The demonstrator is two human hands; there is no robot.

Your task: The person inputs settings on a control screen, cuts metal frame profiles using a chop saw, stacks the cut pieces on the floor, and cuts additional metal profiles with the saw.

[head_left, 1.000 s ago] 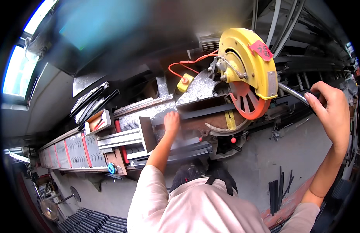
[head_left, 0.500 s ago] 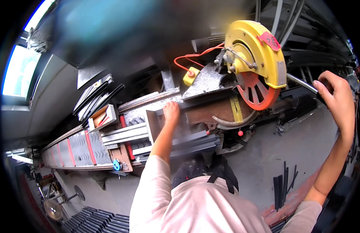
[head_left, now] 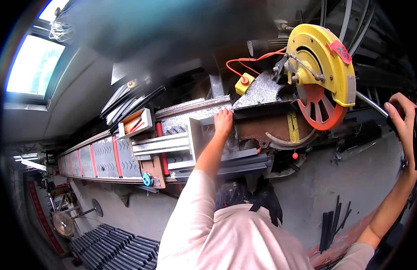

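My left hand (head_left: 223, 121), fingers closed, holds a dark metal bar (head_left: 266, 108) against the saw's bed, just right of an upright grey stop plate (head_left: 196, 138). The bar runs rightward toward the orange-red disc-shaped lower guard (head_left: 317, 108) of a cut-off saw. Above the disc curves the saw's yellow upper guard (head_left: 341, 42), with a red paper tag on it. At the far right my right hand (head_left: 401, 118) is curled around the black-gripped end of the saw's handle rod (head_left: 372, 105). Part of that grip is hidden by the hand.
A roller conveyor (head_left: 105, 157) with red rollers stretches left. On it sit an open box (head_left: 143, 123) with red-handled tools and a blue knob (head_left: 147, 179). Dark bars (head_left: 240, 164) lie along the bed's near edge; more are stacked on the floor (head_left: 114, 245). An orange cable reaches a yellow switch box (head_left: 244, 84).
The whole scene has shifted rightward in the picture as my head turned. Both hands stay at the bar and the saw handle.
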